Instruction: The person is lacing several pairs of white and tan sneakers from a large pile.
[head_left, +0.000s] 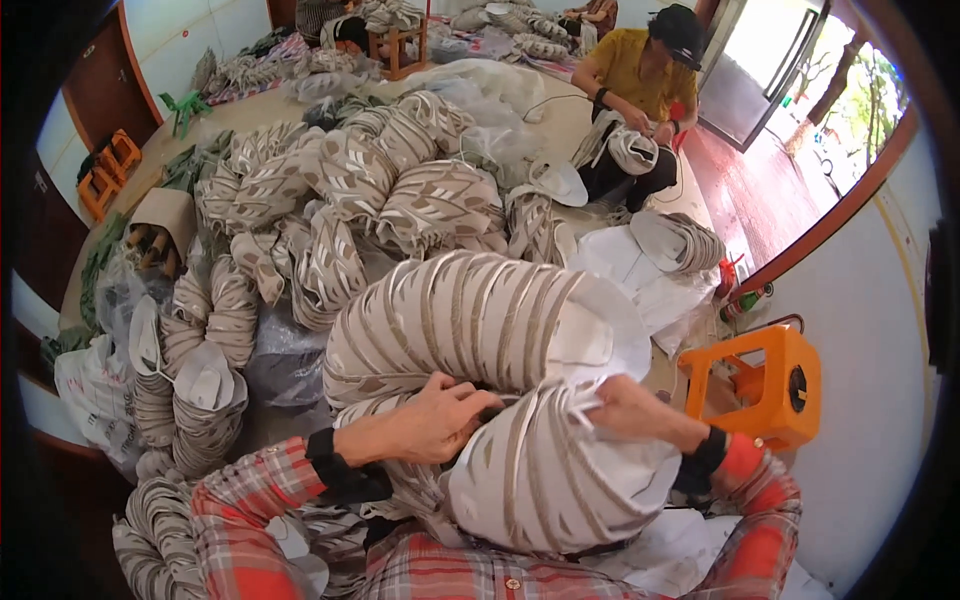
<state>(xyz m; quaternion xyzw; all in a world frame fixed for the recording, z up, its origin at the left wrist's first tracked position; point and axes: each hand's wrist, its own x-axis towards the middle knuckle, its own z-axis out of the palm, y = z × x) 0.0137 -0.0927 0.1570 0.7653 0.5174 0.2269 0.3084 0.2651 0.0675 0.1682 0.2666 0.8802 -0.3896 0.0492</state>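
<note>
A long curved stack of nested shoe uppers (455,315), off-white with brown stripes, bends around in front of me. Its near end (550,480) rests against my lap. My left hand (440,420) lies at the inside of the bend, its fingers curled in toward a dark gap between the rows; the fingertips are partly hidden, and what they grip does not show. At the top of the near end, my right hand (632,412) is closed on the edge of an upper, beside some thin white strips (582,402).
More bundles of uppers (350,170) are heaped ahead and to the left, among clear plastic bags (290,360). An orange stool (755,385) stands at my right. A co-worker in a yellow shirt (625,75) sits by the open door (765,65), handling uppers.
</note>
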